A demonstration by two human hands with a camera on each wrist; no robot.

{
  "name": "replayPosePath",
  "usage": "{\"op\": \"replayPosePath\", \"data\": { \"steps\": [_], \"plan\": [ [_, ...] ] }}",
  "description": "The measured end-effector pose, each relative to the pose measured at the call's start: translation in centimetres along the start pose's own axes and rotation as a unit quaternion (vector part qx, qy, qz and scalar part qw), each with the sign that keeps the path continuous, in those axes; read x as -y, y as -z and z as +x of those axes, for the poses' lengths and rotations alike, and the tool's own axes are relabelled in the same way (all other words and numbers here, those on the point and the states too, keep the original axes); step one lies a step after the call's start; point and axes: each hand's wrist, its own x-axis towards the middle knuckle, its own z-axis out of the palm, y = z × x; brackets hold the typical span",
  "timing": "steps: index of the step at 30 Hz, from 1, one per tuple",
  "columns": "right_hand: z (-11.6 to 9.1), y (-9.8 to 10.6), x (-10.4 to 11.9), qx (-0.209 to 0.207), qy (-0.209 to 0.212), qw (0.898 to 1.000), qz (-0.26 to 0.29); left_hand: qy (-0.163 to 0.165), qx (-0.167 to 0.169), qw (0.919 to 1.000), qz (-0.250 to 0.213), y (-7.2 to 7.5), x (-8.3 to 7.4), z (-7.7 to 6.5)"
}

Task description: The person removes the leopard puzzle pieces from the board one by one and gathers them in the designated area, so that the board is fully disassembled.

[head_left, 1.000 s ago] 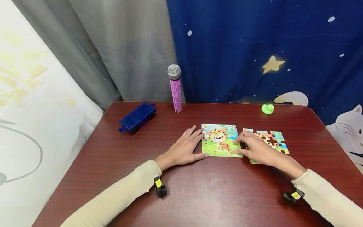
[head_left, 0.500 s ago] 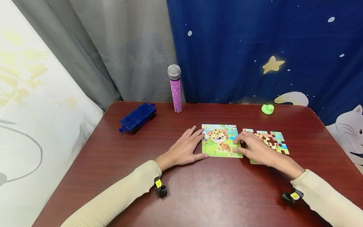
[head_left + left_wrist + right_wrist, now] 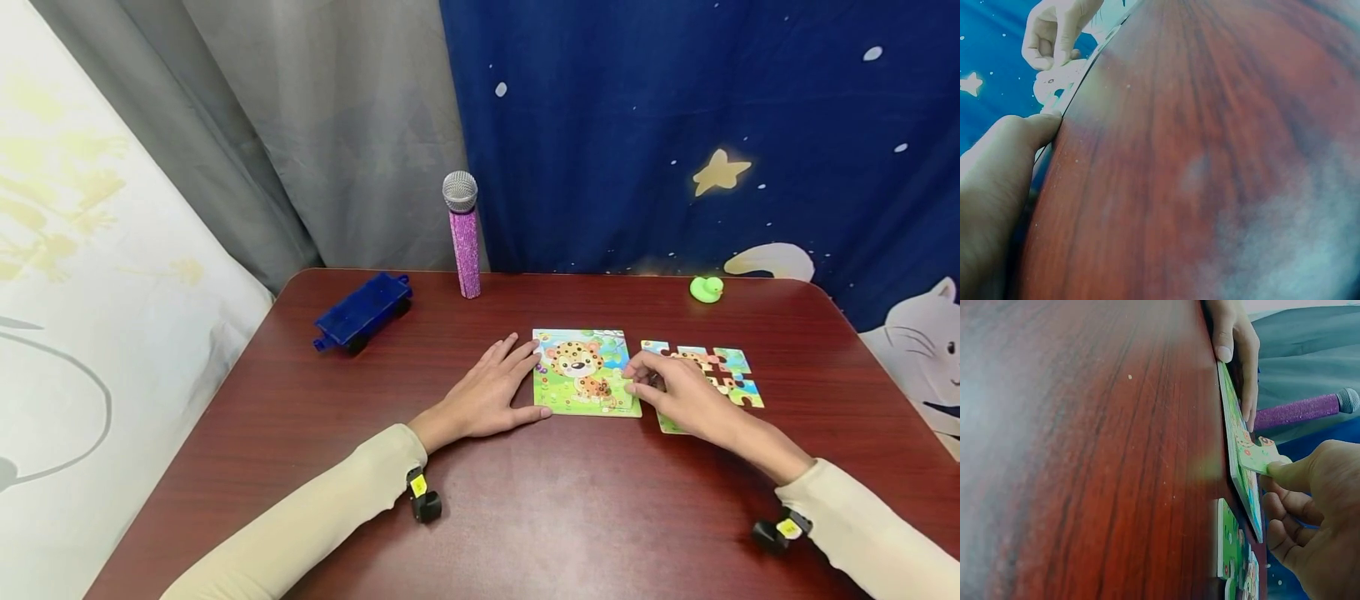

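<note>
A square leopard picture board [image 3: 573, 379] lies flat on the table. My left hand [image 3: 491, 390] rests at its left edge with the fingers spread, fingertips and thumb touching the border. At the board's right side, my right hand [image 3: 678, 392] pinches a puzzle piece [image 3: 1259, 456] between thumb and fingers. In the right wrist view the piece is green with orange spots, tilted up off the board. Just right of the board lies a group of puzzle pieces [image 3: 735, 360] with gaps among them, partly hidden beneath my right hand.
At the back left sits a blue toy wagon [image 3: 363, 310]. A purple glittery microphone [image 3: 465, 242] stands upright near the back edge, and a small green toy duck [image 3: 707, 289] is at the back right. Curtains hang behind the brown table [image 3: 525, 517].
My right hand has drawn slightly to the right, and the piece in its fingers is now tilted up from the board's lower right. My left hand has stayed in place.
</note>
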Motion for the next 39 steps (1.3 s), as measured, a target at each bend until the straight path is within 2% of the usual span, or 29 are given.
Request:
{"op": "replayPosePath", "data": {
  "steps": [4,10,31,39],
  "plan": [
    [-0.6,0.4,-0.1,-0.026,-0.007,1.000,-0.001,0.002,0.004,1.0000,0.001,0.0,0.0,0.0],
    [-1.4,1.3,-0.9,-0.070,0.012,0.997,-0.019,0.003,0.005,1.0000,0.002,0.1,0.0,0.0],
    [-5.4,5.6,-4.1,-0.143,-0.031,0.987,-0.060,-0.002,-0.001,1.0000,-0.004,0.0,0.1,-0.1],
    [-7.1,6.6,-5.1,-0.156,-0.052,0.984,-0.064,-0.002,-0.001,1.0000,-0.002,0.0,0.0,-0.1]
  ]
}}
